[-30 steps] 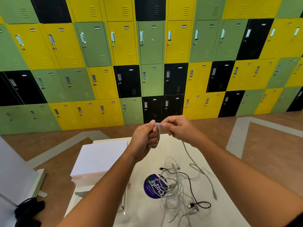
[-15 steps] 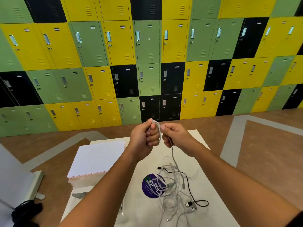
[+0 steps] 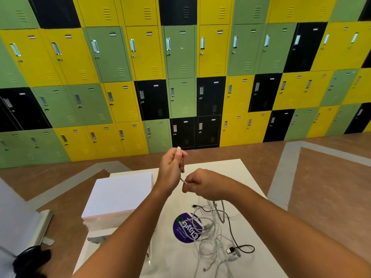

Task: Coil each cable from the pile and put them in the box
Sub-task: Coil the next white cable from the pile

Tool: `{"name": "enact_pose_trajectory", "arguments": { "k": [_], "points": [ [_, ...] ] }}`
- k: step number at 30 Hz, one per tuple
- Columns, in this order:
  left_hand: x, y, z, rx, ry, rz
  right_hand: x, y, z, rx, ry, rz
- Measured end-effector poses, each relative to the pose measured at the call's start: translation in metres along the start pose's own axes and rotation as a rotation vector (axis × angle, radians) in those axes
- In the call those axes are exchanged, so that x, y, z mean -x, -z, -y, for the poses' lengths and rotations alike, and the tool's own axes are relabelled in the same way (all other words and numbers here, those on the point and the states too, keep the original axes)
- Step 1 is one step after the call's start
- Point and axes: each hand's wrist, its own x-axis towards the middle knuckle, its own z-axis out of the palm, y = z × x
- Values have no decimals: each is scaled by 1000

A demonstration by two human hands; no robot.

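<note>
hands meet above the far half of a white table (image 3: 247, 177) in the head view. the left hand (image 3: 172, 169) is the higher one; its thumb and curled fingers pinch one end of a pale grey cable (image 3: 181, 179), and the small plug (image 3: 179, 148) pokes out above the fingertips. a short stretch of that cable slants down to the right hand (image 3: 202, 184), which is closed in a loose fist around it, pinching it at the knuckle side. how the cable runs inside the fist is hidden. below the right wrist grey strands hang down toward the pile (image 3: 208, 235), but which strand is the held one is hard to make out.

the pile lies on the table near the person, a loose tangle of thin white and grey leads partly covering a round purple sticker (image 3: 181, 230). a black cable (image 3: 233, 235) loops along its right side, with its plug beside a pale one. the pile's near end is cut off by the bottom edge, and the right forearm covers the table past it.

the box (image 3: 118, 195) stands on the table's left side, apart from the pile, flat white top up; its inside cannot be seen. the left forearm crosses just past its near right corner. a black object (image 3: 30, 259) at the lower left is too dark to identify. yellow, green and black lockers (image 3: 180, 77) fill the wall behind the brown floor (image 3: 321, 187).
</note>
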Motion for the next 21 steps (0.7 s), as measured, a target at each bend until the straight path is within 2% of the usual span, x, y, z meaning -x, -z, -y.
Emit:
{"name": "enact_pose_trajectory", "arguments": {
  "k": [4, 8, 14, 21],
  "points": [
    [10, 3, 7, -213, 16, 274, 0, 17, 5, 130, 27, -55],
    [14, 7, -2, -114, 150, 451, 1, 27, -4, 57, -9, -201],
    [16, 9, -10, 10, 304, 495, 0, 29, -9, -94, -39, -315],
    [17, 11, -15, 233, 391, 501, -3, 35, -16, -201, 40, -310]
  ]
}}
